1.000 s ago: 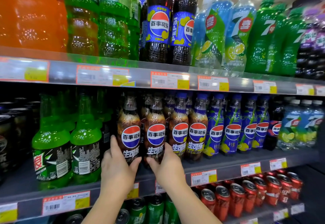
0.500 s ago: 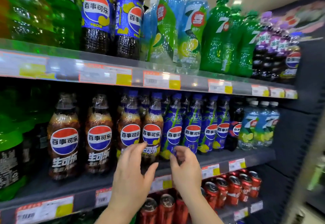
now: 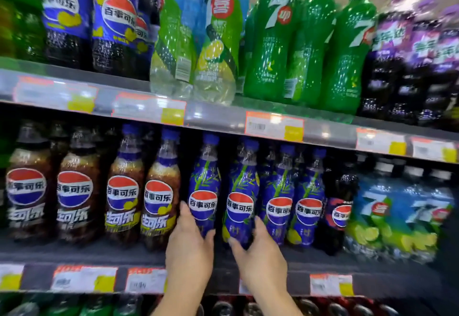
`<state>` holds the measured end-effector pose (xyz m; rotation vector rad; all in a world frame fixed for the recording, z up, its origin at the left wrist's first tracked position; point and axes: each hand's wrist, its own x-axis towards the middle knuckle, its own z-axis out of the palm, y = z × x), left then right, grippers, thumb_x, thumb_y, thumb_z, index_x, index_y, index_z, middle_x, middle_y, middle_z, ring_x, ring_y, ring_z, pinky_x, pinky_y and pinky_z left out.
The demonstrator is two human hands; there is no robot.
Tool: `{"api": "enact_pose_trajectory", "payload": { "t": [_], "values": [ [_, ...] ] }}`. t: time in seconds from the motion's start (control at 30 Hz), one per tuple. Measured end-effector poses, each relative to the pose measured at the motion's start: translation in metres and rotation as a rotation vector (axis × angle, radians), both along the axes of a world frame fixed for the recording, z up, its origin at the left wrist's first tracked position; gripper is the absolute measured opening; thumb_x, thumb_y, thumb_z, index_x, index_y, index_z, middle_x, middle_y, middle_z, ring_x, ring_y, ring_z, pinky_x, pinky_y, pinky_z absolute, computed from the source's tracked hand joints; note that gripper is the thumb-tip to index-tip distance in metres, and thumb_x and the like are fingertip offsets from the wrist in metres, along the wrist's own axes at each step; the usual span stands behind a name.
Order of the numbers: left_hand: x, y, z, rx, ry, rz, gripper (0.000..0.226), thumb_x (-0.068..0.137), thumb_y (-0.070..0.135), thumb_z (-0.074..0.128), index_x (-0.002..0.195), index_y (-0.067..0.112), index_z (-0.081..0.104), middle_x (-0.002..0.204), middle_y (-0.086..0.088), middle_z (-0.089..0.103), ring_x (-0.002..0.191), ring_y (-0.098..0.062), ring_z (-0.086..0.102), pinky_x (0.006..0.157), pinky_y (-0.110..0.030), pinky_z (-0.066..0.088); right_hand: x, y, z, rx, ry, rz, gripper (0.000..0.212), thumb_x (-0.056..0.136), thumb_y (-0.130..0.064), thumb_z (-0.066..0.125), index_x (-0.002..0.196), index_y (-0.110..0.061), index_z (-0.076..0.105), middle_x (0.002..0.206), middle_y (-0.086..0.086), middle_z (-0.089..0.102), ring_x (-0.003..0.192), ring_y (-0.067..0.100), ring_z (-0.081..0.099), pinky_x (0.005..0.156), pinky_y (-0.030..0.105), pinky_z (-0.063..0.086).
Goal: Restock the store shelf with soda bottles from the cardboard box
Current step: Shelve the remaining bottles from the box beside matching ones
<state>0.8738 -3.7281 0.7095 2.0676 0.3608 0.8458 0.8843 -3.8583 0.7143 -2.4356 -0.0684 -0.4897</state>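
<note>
A left hand (image 3: 190,248) grips one blue Pepsi bottle (image 3: 204,186) on the middle shelf (image 3: 139,253). The right hand (image 3: 258,253) grips its neighbouring bottle (image 3: 242,191).

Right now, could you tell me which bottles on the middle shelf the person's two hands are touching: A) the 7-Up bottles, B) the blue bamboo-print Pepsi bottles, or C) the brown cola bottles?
B: the left hand and right hand each wrap around the base of a blue bamboo-print Pepsi bottle.

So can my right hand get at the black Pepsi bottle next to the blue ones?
Probably yes: the right hand is at the front edge two bottles left of the black Pepsi bottle, which stands in the front row with nothing before it.
</note>
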Motion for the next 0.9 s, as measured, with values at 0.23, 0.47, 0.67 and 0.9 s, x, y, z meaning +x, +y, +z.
{"api": "enact_pose_trajectory", "payload": {
  "t": [0.23,0.47,0.67,0.9],
  "values": [
    [-0.003,-0.005,-0.006,0.111,0.025,0.111,0.086,0.076,0.037,0.074,0.146,0.014,0.029,0.118,-0.010,0.065,0.102,-0.031,0.063,0.074,-0.038,0.049,0.007,-0.002,0.002,0.033,-0.015,0.006,0.072,0.078,-0.059,0.063,0.136,-0.030,0.033,0.115,-0.010,0.065,0.107,0.016,0.062,0.081,0.030,0.050],
    [-0.003,-0.003,-0.007,0.130,0.032,0.091,0.091,0.072,0.041,0.076,0.145,0.014,0.028,0.107,-0.008,0.069,0.094,-0.028,0.065,0.069,-0.037,0.053,0.001,-0.016,0.004,0.065,-0.032,0.097,0.058,0.084,-0.052,0.061,0.134,-0.033,0.040,0.121,-0.014,0.063,0.110,0.011,0.060,0.086,0.030,0.047],
    [-0.021,-0.055,-0.006,0.316,-0.370,-0.022,0.068,0.065,0.022,0.084,0.125,0.007,0.055,0.117,-0.012,0.062,0.111,-0.023,0.052,0.097,-0.029,0.039,0.012,-0.071,0.007,0.296,-0.199,-0.011,0.047,0.079,-0.036,0.074,0.120,-0.023,0.055,0.102,-0.008,0.061,0.093,0.012,0.061,0.080,0.033,0.051],
    [0.007,-0.126,0.015,-0.101,0.070,-0.324,0.064,0.093,0.017,0.043,0.151,0.015,0.016,0.135,-0.008,0.055,0.120,-0.022,0.054,0.098,-0.030,0.042,0.028,-0.071,0.010,0.152,-0.024,0.057,0.057,0.082,-0.044,0.063,0.133,-0.034,0.041,0.132,-0.003,0.052,0.112,0.021,0.057,0.088,0.035,0.049]
  ]
}}
